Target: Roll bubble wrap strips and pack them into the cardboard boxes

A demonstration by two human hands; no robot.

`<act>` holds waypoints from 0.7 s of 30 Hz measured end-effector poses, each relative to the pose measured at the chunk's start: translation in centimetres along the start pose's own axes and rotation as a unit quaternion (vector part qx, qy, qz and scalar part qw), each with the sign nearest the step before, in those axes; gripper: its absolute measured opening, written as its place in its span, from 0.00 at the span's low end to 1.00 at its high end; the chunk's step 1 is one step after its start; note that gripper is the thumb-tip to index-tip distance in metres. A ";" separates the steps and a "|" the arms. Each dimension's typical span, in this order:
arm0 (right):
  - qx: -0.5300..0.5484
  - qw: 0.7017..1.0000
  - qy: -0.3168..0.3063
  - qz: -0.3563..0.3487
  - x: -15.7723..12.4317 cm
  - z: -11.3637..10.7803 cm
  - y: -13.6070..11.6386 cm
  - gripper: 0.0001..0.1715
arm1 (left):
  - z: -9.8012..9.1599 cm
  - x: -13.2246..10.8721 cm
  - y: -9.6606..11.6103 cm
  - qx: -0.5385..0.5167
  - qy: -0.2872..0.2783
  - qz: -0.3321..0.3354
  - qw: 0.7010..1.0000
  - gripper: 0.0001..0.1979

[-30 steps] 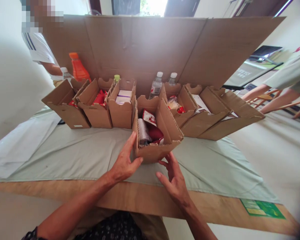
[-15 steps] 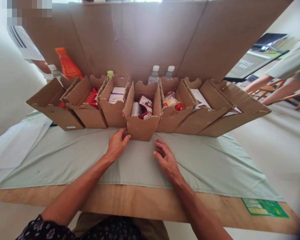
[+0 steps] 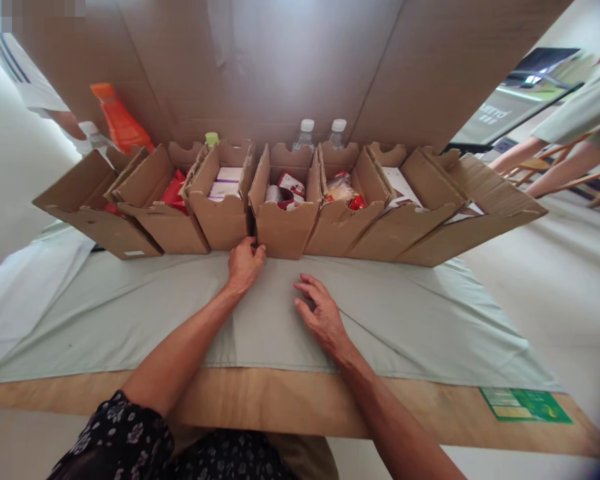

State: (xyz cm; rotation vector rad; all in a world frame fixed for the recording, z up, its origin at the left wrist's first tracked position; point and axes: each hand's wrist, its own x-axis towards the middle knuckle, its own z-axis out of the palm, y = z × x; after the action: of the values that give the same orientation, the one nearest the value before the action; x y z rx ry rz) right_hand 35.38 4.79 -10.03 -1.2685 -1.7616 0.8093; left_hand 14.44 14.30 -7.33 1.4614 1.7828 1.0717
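Note:
In the middle of the row, a cardboard box holds a crumpled red-and-white packet and a silvery piece. At this box's lower left front corner is my left hand, its thumb by the front face and curled fingers reaching into the gap beside the neighbouring box. The fingertips are partly hidden there. My right hand hovers over the green cloth, fingers loosely bent and apart, holding nothing, in front of the middle box and not touching it.
More cardboard boxes stand on both sides, holding red packets, white cartons and snack bags. Behind them are bottles, one orange, and a tall cardboard panel. A green card lies at the wooden table edge. People stand at both sides.
The middle box has slid back, nearly into line with its neighbours. My left hand moved forward with it at its corner. My right hand shifted slightly left, and the view tilted down a little.

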 end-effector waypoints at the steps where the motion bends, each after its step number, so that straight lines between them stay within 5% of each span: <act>1: -0.004 1.000 0.000 -0.002 0.0 0.0 0.1 0.19 | 0.1 -0.1 0.0 -0.007 0.000 -0.001 1.000 0.18; 5: -0.019 1.000 -0.004 -0.017 0.1 0.1 0.0 0.20 | 0.7 -1.5 0.1 -0.042 -0.019 0.004 0.999 0.24; 12: -0.052 0.997 -0.027 -0.054 0.0 0.4 -0.6 0.41 | 1.3 -3.5 -0.5 -0.102 -0.081 0.009 0.991 0.50; 18: -0.063 0.996 -0.024 -0.054 0.2 0.4 -0.3 0.40 | 2.1 -3.2 -0.1 -0.098 -0.135 0.009 0.986 0.55; 21: -0.067 0.996 -0.018 -0.049 0.2 0.3 -0.4 0.37 | 0.8 -4.7 -0.3 -0.064 -0.173 0.050 0.981 0.51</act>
State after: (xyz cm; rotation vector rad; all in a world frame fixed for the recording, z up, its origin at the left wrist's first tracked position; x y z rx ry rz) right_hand 34.88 4.88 -9.80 -1.2504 -1.9184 0.6721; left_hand 16.04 9.90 -8.19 1.5623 1.3850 0.8969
